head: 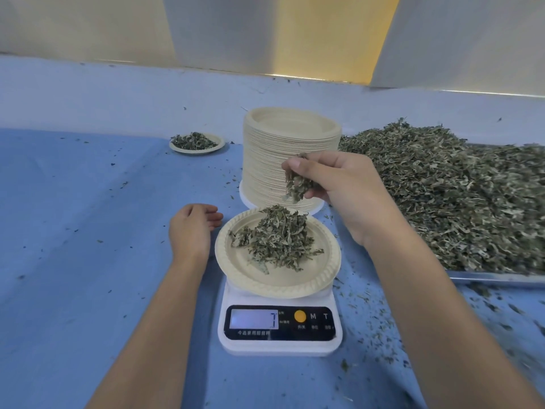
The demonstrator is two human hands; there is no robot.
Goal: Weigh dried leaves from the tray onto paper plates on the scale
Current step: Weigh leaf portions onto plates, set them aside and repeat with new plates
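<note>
Dried leaves (296, 184) pinched by right fingers (303, 166) over far rim of plate (277, 290); left fingers (211, 216) relaxed beside it

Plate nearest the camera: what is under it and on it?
A white scale sits under the plate; its front shows, but the plate covers its platform. A heap of dried leaves lies on the plate, hiding its middle.

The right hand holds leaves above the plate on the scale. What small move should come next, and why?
Probably the right hand should loosen its grip slightly and let a few pinched leaves fall onto the paper plate: it hovers over that plate, which sits on the scale, and the left hand beside it holds nothing.
</note>
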